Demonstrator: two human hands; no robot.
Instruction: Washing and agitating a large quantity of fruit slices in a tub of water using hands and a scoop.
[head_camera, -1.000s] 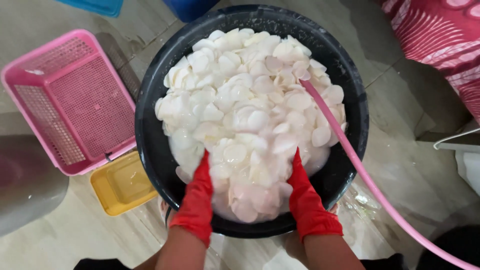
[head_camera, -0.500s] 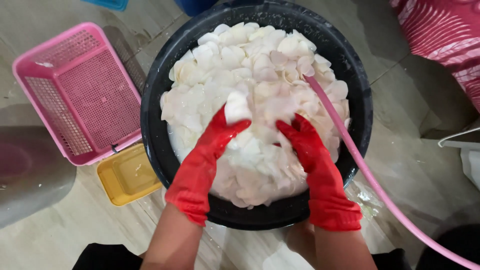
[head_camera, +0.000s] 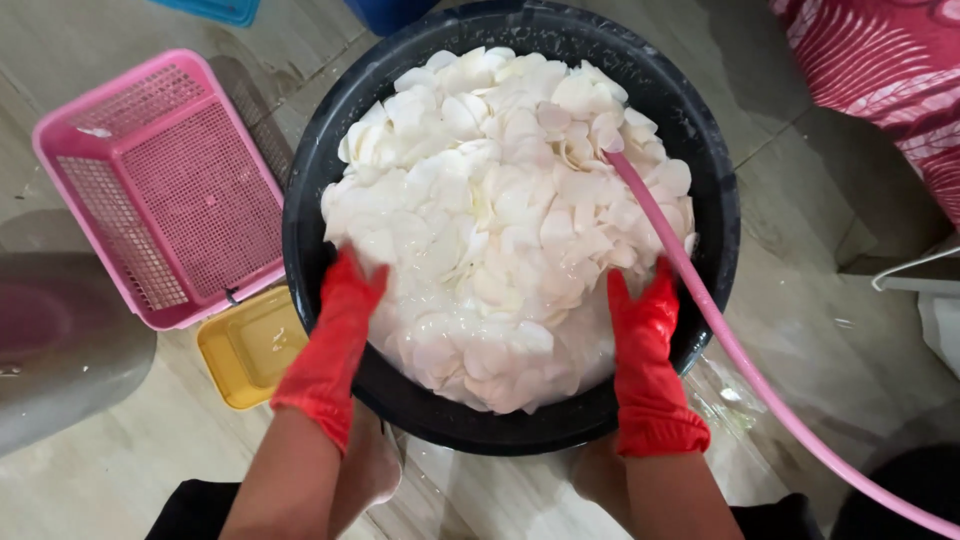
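At the far left a pink mesh basket (head_camera: 160, 190) sits on the tiled floor (head_camera: 830, 330), holding nothing but a few small white scraps, and just near of it a small yellow tub (head_camera: 245, 345) lies tucked against the basket's near corner and the wall of the big basin. A grey rounded object (head_camera: 60, 350) fills the near left edge, too cut off to identify. In the middle stands a wide black basin (head_camera: 700, 130), heaped well above its rim with thin white slices (head_camera: 500, 200), wet and glossy, with milky water showing among them on the near side. The left hand (head_camera: 335, 345), in a red rubber glove, is pushed into the pile at the basin's left near side, and the right hand (head_camera: 645, 350), gloved the same, is pushed in at the right near side; the two are well apart, fingers buried in the slices, so whether they grip any cannot be told. A pink hose (head_camera: 740, 350) runs from the near right corner across the basin's right rim, its end resting on the slices toward the far right. Red patterned cloth (head_camera: 890, 70) hangs at the far right. Open floor lies right of the basin, wet just beside it; the left side is crowded by the basket and tub.
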